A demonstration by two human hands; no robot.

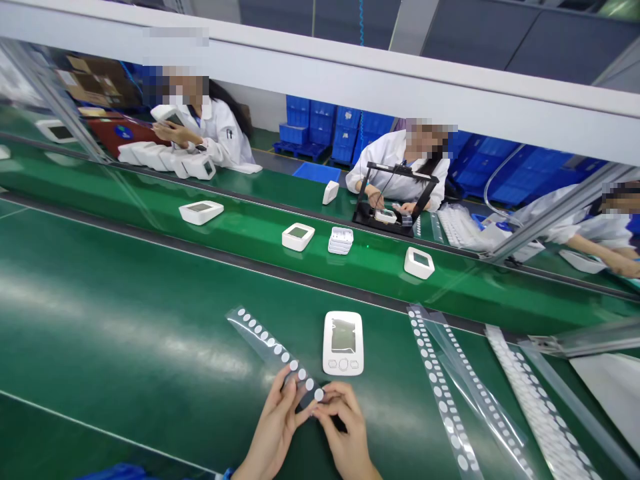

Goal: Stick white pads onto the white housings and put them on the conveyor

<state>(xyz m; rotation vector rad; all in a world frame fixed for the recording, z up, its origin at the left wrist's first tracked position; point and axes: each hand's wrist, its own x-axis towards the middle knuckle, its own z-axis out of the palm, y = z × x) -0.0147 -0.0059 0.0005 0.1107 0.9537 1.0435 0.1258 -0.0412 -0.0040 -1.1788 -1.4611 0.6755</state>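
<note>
My left hand [278,415] grips a clear strip of round white stickers [271,342] near its lower end. The strip slants up and to the left over the green table. At that lower end, the fingertips of my right hand [346,424] pinch together at the last white dot; whether a sticker has come loose between them I cannot make out. Just beyond my hands lies a white device with a grey screen and several buttons [343,343], its face up. Neither hand touches it.
More sticker strips [443,393] lie on the table at the right. Past a dark rail, a green conveyor [250,233] carries white devices [299,237] and a stack of white casings [341,241]. Co-workers in white coats sit across it, one behind a black frame [395,197].
</note>
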